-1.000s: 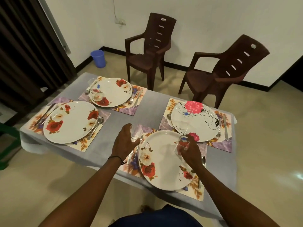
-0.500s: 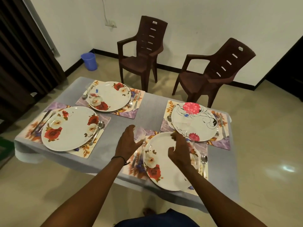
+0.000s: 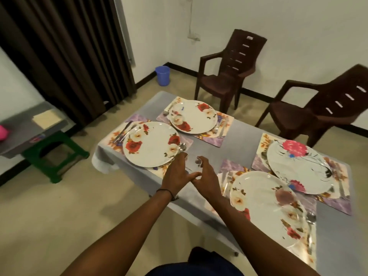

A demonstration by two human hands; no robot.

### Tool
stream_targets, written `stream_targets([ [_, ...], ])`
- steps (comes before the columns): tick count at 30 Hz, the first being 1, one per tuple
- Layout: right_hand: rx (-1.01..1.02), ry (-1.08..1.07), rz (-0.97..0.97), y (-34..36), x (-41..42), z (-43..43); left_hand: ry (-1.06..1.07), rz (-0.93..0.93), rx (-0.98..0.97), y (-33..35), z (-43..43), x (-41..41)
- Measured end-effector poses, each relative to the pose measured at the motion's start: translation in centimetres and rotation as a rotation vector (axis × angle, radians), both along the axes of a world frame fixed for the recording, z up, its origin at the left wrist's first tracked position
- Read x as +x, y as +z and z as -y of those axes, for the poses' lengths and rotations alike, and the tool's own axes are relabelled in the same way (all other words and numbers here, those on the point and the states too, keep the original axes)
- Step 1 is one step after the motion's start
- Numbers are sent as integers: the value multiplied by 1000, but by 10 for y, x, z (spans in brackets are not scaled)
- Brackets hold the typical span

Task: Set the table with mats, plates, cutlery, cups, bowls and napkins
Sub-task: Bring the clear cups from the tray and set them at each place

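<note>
On the grey table lie four floral mats, each under a plate: a rose plate at the left, a second rose plate behind it, a pink-flower plate at the right, and the nearest plate. Between the left plate and the nearest mat, my left hand and my right hand cup a clear glass from both sides. Another clear glass appears to stand on the nearest plate. A fork and spoons lie beside the plates.
Two brown plastic chairs stand beyond the table. A blue bucket sits in the corner by the dark curtain. At the left, a green stool carries a grey board with a cream pad.
My right hand left the second glass on the nearest plate and moved left to join my left hand at the other glass. The view swung left.
</note>
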State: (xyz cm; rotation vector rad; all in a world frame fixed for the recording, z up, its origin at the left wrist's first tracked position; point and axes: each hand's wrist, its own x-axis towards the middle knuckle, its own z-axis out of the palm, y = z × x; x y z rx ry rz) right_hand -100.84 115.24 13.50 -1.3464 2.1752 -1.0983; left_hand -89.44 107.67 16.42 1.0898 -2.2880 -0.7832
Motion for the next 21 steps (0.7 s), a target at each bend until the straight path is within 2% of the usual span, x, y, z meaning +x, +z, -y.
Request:
stream_targets([
  [7, -8, 25, -17, 3, 53, 62, -2, -18, 57, -4, 62, 74],
  [11, 28, -3, -3, 1, 45, 119, 113, -27, 25, -20, 118, 113],
  [16, -6, -26, 30, -7, 25, 181, 167, 87, -21, -40, 191, 146],
  [21, 50, -34, 91, -22, 20, 231, 132, 205, -38, -44, 254, 150],
])
